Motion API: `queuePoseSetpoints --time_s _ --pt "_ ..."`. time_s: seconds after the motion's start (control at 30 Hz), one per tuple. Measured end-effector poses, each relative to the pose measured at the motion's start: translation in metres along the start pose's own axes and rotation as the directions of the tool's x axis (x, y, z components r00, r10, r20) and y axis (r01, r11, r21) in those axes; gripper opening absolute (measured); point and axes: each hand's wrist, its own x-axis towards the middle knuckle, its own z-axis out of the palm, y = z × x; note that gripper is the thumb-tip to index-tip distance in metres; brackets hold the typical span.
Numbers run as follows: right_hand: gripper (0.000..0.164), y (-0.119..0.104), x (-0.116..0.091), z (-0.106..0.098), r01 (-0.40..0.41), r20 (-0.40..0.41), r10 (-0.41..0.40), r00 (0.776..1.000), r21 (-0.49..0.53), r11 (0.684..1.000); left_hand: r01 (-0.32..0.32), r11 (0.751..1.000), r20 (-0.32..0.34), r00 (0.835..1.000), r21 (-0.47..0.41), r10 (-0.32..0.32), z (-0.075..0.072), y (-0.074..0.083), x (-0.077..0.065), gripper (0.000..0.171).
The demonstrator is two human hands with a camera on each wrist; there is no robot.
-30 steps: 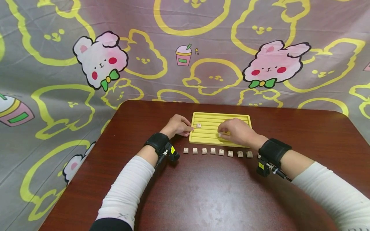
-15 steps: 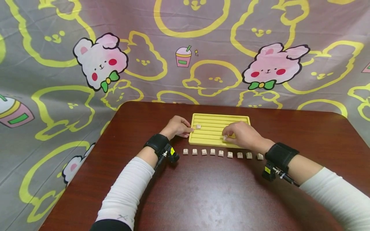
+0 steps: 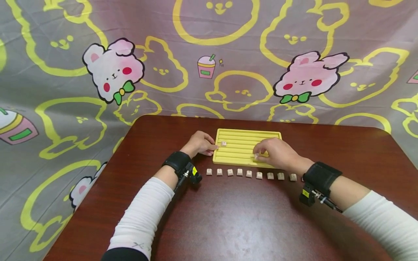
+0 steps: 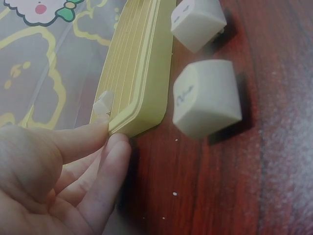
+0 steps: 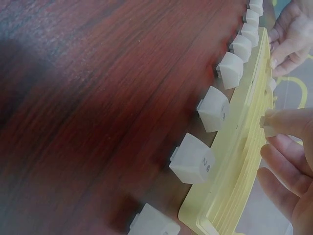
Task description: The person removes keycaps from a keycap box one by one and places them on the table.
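Observation:
A yellow ridged tray (image 3: 248, 131) lies on the table. My left hand (image 3: 200, 143) pinches the tray's left edge between thumb and fingers, as the left wrist view shows close up. One pale keycap (image 3: 223, 144) sits among the ridges near that side. Over the right part of the tray, my right hand (image 3: 277, 154) pinches another small keycap (image 5: 267, 126) between thumb and forefinger. In the right wrist view its other fingers are apart from the keycap. Whether that keycap touches the ridges, I cannot tell.
Several pale keycaps (image 3: 240, 172) with dark markings stand in a row along the tray's near side. The rightmost is partly hidden by the right wrist strap. Beyond the dark red-brown table (image 3: 228, 217) hangs a cartoon-printed cloth (image 3: 163, 108).
My right hand has shifted a little to the right and nearer over the tray, still pinching the keycap. The left hand keeps its place on the tray's edge.

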Motion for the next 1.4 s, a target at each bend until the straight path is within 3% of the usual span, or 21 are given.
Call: queuePoseSetpoints --time_s 0.8,1.4 --pt "0.018 -0.002 -0.02 -0.012 0.003 -0.001 -0.003 1.0 -0.043 0.999 -0.01 1.0 0.007 1.0 0.012 0.009 0.0 -0.002 0.0 0.027" --pt "0.015 0.01 -0.049 -0.02 -0.018 -0.028 0.017 0.999 -0.064 0.998 -0.005 1.0 0.019 1.0 -0.002 0.005 -0.001 -0.002 -0.001 0.028"
